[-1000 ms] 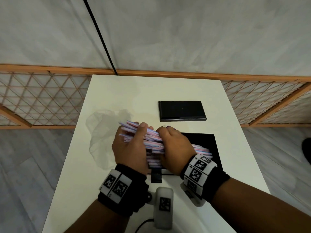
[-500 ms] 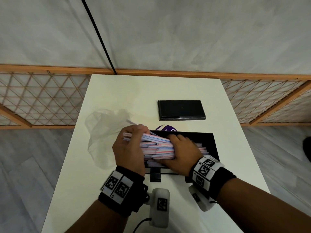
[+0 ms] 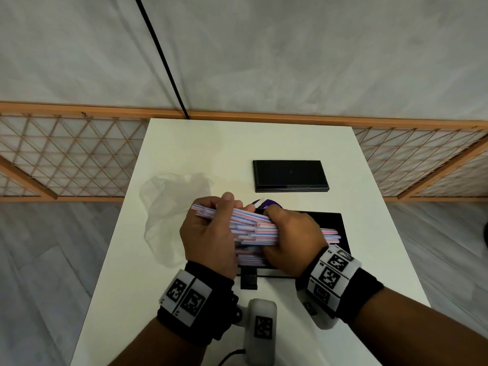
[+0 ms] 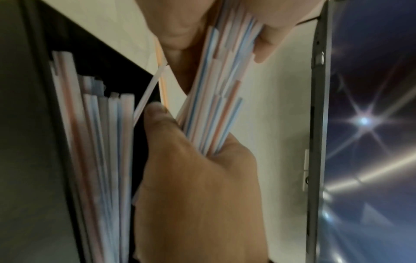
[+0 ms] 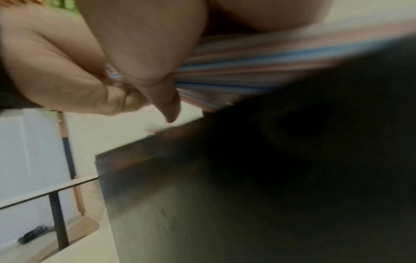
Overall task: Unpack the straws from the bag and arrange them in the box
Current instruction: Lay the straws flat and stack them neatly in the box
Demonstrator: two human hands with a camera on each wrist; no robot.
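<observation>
A bundle of red, blue and white striped straws (image 3: 253, 228) is held crosswise just over the open black box (image 3: 340, 228). My left hand (image 3: 208, 233) grips the bundle's left end, and my right hand (image 3: 290, 239) grips its middle. More straws (image 4: 99, 142) lie inside the box, seen in the left wrist view, where the held straws (image 4: 216, 99) angle above them. The right wrist view shows fingers (image 5: 139, 58) curled round the straws (image 5: 247, 71) over the dark box (image 5: 270, 178). The empty clear plastic bag (image 3: 169, 207) lies crumpled on the table at the left.
The black box lid (image 3: 290, 175) lies flat behind the box on the white table (image 3: 211, 143). A purple scrap (image 3: 266, 204) peeks out behind my hands. A wooden lattice railing (image 3: 66, 154) flanks the table, and a black pole (image 3: 161, 56) rises beyond it.
Both hands have kept hold of the bundle. The right hand slid along it toward the box and back toward the middle, and the bundle now sits a little higher and more level.
</observation>
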